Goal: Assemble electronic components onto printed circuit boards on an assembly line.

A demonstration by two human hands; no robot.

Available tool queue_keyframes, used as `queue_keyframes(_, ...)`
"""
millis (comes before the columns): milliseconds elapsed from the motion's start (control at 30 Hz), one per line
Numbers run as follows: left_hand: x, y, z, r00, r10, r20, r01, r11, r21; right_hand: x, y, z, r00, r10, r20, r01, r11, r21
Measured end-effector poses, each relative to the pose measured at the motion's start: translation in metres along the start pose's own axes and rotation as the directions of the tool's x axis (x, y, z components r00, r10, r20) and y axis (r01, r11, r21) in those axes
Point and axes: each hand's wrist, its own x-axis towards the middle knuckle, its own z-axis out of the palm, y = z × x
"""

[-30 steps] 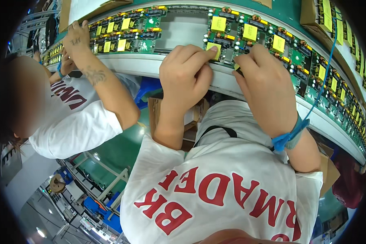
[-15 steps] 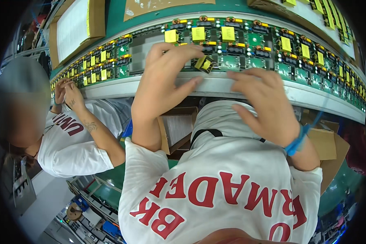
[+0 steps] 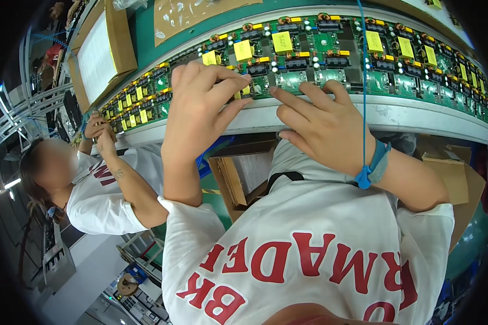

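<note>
My left hand reaches over the near row of green circuit boards. Its thumb and fingers close around a small yellow transformer, mostly hidden by the fingers, at the near edge of the boards. To the right, my right hand is open with nothing in it. Its fingers are spread, the tips over the front edge of the boards. Behind my hands, yellow block transformers sit upright on boards in the far row. A blue wristband with a cord is on my right wrist.
A metal rail edges the line of boards. A co-worker's hands are at the boards to the left. Cardboard boxes stand behind the line and below it, one by my lap. A blue cord hangs across the view.
The boards appear shifted left in the picture. My left hand has come around the transformer, which lay tilted beside it. My right hand has moved left and closer to it.
</note>
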Motion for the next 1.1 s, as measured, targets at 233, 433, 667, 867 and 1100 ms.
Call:
queue_keyframes(233,0.0,0.011,0.011,0.999,-0.027,-0.028,0.03,0.991,0.132,0.004,0.002,-0.001,1.0,0.008,0.028,-0.009,0.999,0.033)
queue_keyframes(433,-0.003,0.021,0.026,0.995,-0.074,-0.061,0.083,0.984,0.158,0.004,0.002,-0.001,0.999,0.011,0.031,-0.013,0.999,0.044)
queue_keyframes(667,-0.006,0.018,0.028,0.989,-0.114,-0.099,0.127,0.983,0.131,0.005,0.003,-0.001,0.999,0.017,0.036,-0.02,0.995,0.095)
queue_keyframes(867,-0.002,0.018,0.024,0.996,-0.059,-0.06,0.07,0.977,0.203,0.006,0.003,-0.003,0.999,0.013,0.043,-0.016,0.997,0.082)
queue_keyframes(1100,-0.01,0.022,0.025,0.995,-0.078,-0.064,0.093,0.96,0.265,0.008,0.0,-0.002,0.998,0.019,0.065,-0.027,0.992,0.125)
